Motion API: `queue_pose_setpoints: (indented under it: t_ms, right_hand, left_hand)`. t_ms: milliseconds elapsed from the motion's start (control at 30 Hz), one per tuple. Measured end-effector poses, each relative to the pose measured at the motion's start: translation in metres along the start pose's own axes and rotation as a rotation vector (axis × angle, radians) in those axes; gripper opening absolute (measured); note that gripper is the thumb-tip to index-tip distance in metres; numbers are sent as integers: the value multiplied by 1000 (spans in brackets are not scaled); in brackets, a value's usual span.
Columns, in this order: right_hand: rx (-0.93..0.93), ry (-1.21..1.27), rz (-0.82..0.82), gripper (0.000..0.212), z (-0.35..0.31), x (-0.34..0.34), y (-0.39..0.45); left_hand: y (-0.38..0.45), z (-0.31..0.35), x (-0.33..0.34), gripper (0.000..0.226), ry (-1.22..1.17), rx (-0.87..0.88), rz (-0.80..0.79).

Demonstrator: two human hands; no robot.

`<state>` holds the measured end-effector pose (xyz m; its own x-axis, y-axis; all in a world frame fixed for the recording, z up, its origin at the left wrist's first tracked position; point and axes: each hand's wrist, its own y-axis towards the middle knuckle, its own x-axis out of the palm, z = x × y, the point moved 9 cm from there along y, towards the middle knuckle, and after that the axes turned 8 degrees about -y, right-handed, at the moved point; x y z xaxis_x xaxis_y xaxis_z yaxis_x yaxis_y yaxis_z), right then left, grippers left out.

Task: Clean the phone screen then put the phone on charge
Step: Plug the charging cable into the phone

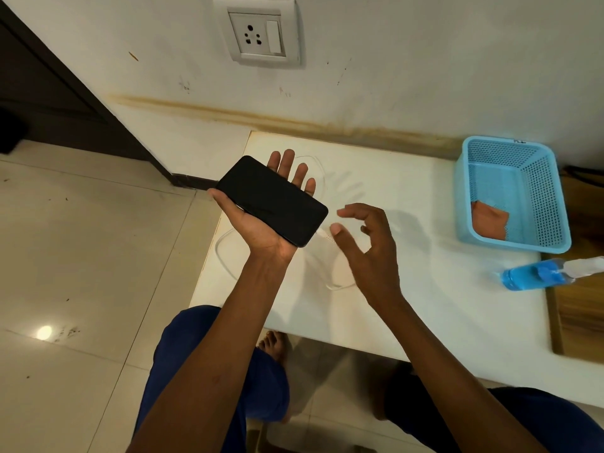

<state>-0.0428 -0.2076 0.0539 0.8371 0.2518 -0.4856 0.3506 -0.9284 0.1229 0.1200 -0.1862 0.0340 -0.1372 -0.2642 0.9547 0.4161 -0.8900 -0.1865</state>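
A black phone (273, 200) with a dark screen lies face up across the flat palm of my left hand (261, 230), fingers straight beneath it, above the white table (441, 315). A white charging cable (225, 256) loops over the table, and its plug (323, 236) sits at the phone's lower right end. My right hand (369, 246) hovers just right of that plug, fingers loosely curled and holding nothing. An orange cloth (489, 220) lies inside a blue basket (555, 204). A blue spray bottle (536, 274) lies on its side to the right.
A wall socket with a switch (261, 35) is set in the white wall above the table. A wooden board (578, 308) lies at the table's right edge. Tiled floor and a dark door frame (81, 103) are on the left. My bare foot (273, 344) shows under the table.
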Motion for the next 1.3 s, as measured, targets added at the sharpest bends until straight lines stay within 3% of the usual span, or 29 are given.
queue_pose_setpoints:
  t_ms: [133,267,533,667,800,933,1100,1300]
  right_hand:
    - [181,199,-86,13,13,-6,10]
    - [300,323,-206,22,24,-4,15]
    - [354,442,-336,21,25,10,9]
    - [370,495,-362,22,27,11,8]
    - [402,514,-369,22,34,11,8]
    - [449,522,-313,23,43,7,9]
    - [541,479,-76,17,61,-15,13]
    - [609,444,48,20,76,-28,10]
  left_hand:
    - [1,-6,2,104,15,-50,-9]
    - [1,-15,-3,99,90,-118,28]
    - [-2,-32,-26,92,320,-258,216]
    - [-7,-32,-45,96,451,-279,393]
    - [-10,-28,-48,89,530,-263,467]
    - [-11,-29,-40,84,610,-284,413]
    - [-12,-26,-34,73,945,-224,398]
    - [-17,-43,-40,68,1083,-326,356]
